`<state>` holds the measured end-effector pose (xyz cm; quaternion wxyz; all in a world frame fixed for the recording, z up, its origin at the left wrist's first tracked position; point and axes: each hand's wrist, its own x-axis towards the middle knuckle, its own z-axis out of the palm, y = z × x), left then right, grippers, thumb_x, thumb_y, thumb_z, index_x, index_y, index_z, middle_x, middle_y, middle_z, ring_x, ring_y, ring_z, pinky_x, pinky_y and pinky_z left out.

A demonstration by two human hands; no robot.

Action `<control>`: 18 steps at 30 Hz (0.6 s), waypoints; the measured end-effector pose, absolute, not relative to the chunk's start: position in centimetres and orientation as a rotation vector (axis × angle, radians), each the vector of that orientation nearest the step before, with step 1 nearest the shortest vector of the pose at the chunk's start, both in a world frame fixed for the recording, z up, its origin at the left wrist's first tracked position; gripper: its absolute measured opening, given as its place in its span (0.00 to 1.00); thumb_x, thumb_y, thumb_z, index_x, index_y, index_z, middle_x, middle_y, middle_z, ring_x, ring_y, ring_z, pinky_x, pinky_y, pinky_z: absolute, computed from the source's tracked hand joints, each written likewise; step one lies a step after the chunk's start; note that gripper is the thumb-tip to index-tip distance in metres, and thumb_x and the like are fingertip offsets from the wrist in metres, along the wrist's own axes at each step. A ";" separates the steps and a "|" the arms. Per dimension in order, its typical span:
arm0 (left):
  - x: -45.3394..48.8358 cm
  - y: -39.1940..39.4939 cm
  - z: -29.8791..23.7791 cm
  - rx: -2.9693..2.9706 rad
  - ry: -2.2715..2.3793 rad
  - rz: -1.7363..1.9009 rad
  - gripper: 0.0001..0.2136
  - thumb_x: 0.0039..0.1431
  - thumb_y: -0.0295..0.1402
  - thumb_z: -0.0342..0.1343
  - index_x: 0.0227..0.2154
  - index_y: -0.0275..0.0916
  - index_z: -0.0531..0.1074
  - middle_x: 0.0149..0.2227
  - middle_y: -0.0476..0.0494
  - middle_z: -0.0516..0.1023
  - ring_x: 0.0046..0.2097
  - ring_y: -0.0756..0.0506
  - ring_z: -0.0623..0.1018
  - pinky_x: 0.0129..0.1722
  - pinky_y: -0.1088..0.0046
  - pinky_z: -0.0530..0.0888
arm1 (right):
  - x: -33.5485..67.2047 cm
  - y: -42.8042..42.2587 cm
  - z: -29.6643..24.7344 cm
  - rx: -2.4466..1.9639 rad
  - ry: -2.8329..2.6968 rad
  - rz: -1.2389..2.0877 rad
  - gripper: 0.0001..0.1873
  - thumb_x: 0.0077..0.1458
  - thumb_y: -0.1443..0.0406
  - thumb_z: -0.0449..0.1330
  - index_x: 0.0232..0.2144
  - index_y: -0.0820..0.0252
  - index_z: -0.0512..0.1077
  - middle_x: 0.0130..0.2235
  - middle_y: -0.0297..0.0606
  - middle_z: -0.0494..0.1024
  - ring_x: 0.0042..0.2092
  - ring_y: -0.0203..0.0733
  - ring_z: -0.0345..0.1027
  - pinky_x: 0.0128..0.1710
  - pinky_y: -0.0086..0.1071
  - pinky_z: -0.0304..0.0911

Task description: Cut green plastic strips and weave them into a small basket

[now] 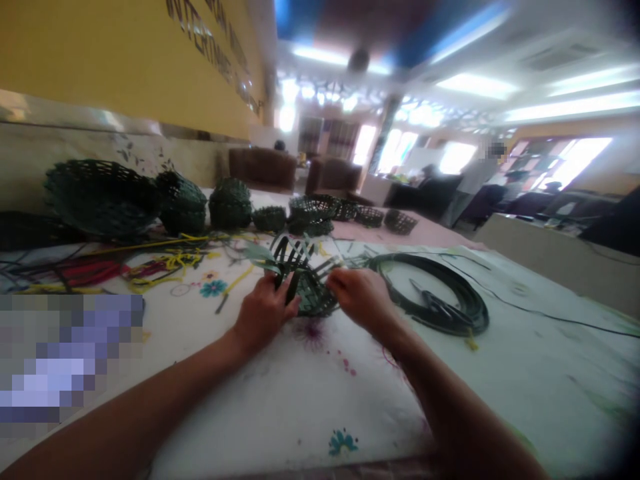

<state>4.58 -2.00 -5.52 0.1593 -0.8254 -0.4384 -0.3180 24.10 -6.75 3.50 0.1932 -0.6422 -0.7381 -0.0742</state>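
Note:
A small dark green basket, partly woven, rests on the flowered tablecloth between my hands, with loose strip ends standing up from its far side. My left hand is closed on the basket's left edge, thumb toward me. My right hand is closed in a pinch at the right edge, by the end of a strip; blur hides exactly what its fingertips hold. To the right of that hand lies a coil of dark green strip, with scissors inside the ring.
Finished-looking green baskets of several sizes line the far side of the table. Yellow strips and red strips lie at the left. A thin cord crosses the right side. A person stands in the background.

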 end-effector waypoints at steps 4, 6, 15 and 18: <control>4.6 -2.1 -5.8 -2.386 -1.199 -0.975 0.21 0.64 0.38 0.51 0.56 0.32 0.69 0.45 0.29 0.72 0.45 0.38 0.75 0.41 0.62 0.78 | 25.5 -6.5 4.4 -1.626 -2.189 0.115 0.11 0.57 0.66 0.58 0.23 0.61 0.74 0.22 0.32 0.72 0.26 0.32 0.58 0.28 0.29 0.45; 4.6 -2.2 -5.8 -2.393 -1.199 -0.993 0.20 0.64 0.38 0.50 0.55 0.32 0.69 0.45 0.30 0.73 0.45 0.38 0.75 0.42 0.62 0.78 | 26.1 -6.2 4.5 -1.556 -2.240 0.181 0.12 0.56 0.67 0.58 0.22 0.61 0.73 0.21 0.31 0.69 0.25 0.32 0.57 0.28 0.29 0.46; 5.1 -2.8 -5.5 -2.346 -1.244 -1.111 0.13 0.64 0.39 0.51 0.41 0.34 0.74 0.40 0.34 0.75 0.41 0.41 0.77 0.37 0.68 0.77 | 26.5 -5.8 4.1 -1.510 -2.196 0.119 0.10 0.57 0.66 0.57 0.26 0.62 0.75 0.23 0.32 0.71 0.25 0.32 0.58 0.29 0.29 0.48; 5.2 -2.9 -5.5 -2.359 -1.252 -1.081 0.13 0.64 0.38 0.50 0.40 0.35 0.74 0.39 0.35 0.75 0.39 0.41 0.77 0.35 0.69 0.76 | 25.7 -7.1 4.6 -1.550 -2.154 -0.082 0.12 0.58 0.66 0.56 0.24 0.61 0.74 0.21 0.31 0.68 0.24 0.31 0.55 0.28 0.29 0.45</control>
